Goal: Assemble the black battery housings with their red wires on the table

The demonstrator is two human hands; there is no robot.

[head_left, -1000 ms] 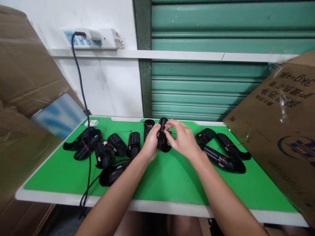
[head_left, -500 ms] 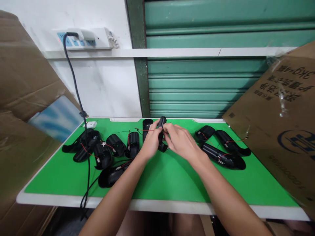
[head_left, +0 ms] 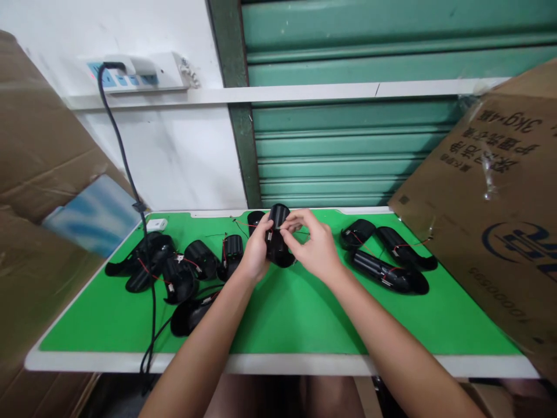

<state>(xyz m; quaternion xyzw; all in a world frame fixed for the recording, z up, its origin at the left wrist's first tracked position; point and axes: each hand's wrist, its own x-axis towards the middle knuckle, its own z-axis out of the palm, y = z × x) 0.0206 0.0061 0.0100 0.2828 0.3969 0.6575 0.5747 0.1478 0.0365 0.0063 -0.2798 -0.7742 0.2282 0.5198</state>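
Observation:
A glossy black curved part (head_left: 279,247) is held above the green tabletop, its ribbed upper end facing me. My left hand (head_left: 257,249) grips it along its left side. At its right edge my right hand (head_left: 311,238) pinches with thumb and index finger; what lies between the fingertips is too small to make out. Thin red wires show just left of the held part. Behind my left hand stands another black part (head_left: 255,219), partly covered.
Several black parts with red wires lie at the left, among them one ribbed piece (head_left: 201,259). More lie at the right, including a long one (head_left: 387,271). A black cable (head_left: 150,278) hangs across the table's left side. Cardboard boxes (head_left: 491,232) flank both sides.
The held black part has turned from edge-on to show its broad ribbed face. My right hand's fingers now pinch at its right edge. The whole view has shifted slightly.

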